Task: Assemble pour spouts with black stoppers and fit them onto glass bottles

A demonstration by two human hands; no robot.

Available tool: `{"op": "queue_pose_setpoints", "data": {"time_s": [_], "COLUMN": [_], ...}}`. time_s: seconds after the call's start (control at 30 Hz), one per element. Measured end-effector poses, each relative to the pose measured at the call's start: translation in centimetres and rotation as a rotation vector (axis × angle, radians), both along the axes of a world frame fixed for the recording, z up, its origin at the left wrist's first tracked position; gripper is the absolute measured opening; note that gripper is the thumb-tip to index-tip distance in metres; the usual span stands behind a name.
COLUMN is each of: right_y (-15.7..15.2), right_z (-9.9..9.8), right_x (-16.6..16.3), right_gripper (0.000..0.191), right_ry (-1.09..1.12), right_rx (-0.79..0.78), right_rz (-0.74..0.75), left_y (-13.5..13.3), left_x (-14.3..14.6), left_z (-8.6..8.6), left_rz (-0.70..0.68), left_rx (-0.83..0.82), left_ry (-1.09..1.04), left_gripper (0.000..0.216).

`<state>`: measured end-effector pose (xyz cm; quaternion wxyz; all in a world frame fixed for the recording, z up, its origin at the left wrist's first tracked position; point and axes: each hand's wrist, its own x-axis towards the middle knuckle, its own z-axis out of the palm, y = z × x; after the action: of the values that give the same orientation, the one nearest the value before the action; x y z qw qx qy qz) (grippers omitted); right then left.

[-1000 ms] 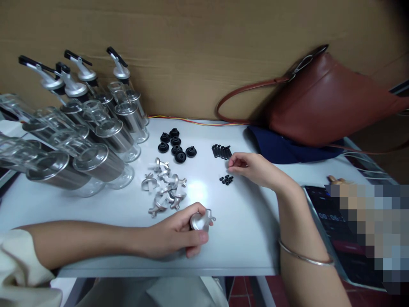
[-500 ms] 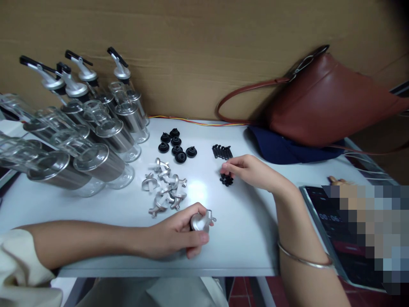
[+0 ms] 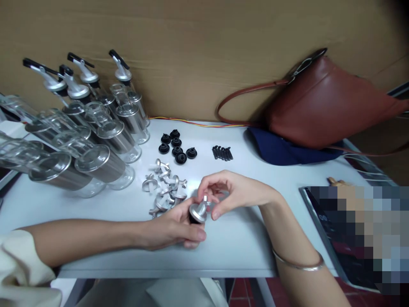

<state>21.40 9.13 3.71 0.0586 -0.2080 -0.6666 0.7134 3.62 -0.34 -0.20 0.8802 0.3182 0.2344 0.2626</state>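
Note:
My left hand (image 3: 182,228) is closed around a silver pourer spout (image 3: 198,212) with a black stopper base, held just above the table near its front edge. My right hand (image 3: 226,192) is beside the spout's tip, fingers bent and thumb near the side tabs. Whatever its fingertips hold is hidden or too small to make out. Behind my left hand lies a heap of loose silver spout tops (image 3: 164,187). Farther back sit several black rubber stoppers (image 3: 177,145). A row of small black levers (image 3: 222,153) lies beyond my right hand, which covers the spot of the small black parts.
Glass bottles with steel sleeves (image 3: 100,162) crowd the left side, some topped with pourers (image 3: 123,72). A brown bag (image 3: 319,102) rests on a navy cap (image 3: 281,149) at back right. A tablet-like screen (image 3: 329,230) lies right. Cardboard (image 3: 191,55) stands behind.
My right hand has moved left and nearer, from the small black parts to the spout in my left hand. The left hand has tilted the spout and shifted slightly.

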Motion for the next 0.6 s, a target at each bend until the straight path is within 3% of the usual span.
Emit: {"op": "queue_pose_setpoints", "data": {"time_s": [0.2, 0.3, 0.47, 0.53, 0.6], "right_y": [-0.2, -0.4, -1.1, -1.3, -1.6], "right_z": [0.3, 1.1, 1.8, 1.8, 1.8], "right_x": [0.1, 0.1, 0.0, -0.1, -0.4], "right_gripper": [0.023, 0.020, 0.019, 0.014, 0.020], "right_ry": [-0.024, 0.048, 0.111, 0.134, 0.114], "right_rx": [0.049, 0.154, 0.198, 0.248, 0.361], "right_rz": [-0.091, -0.154, -0.068, -0.169, -0.349], "left_y": [0.6, 1.4, 2.2, 2.5, 2.9], "left_x": [-0.6, -0.9, -1.3, -1.7, -2.1], "left_z": [2.3, 3.4, 4.3, 4.9, 5.9], "left_rz": [-0.057, -0.173, -0.380, -0.300, -0.106], "left_rx": [0.069, 0.059, -0.013, 0.128, 0.460], "left_ry": [0.159, 0.140, 0.074, 0.240, 0.574], "left_gripper": [0.028, 0.031, 0.039, 0.038, 0.034]}}
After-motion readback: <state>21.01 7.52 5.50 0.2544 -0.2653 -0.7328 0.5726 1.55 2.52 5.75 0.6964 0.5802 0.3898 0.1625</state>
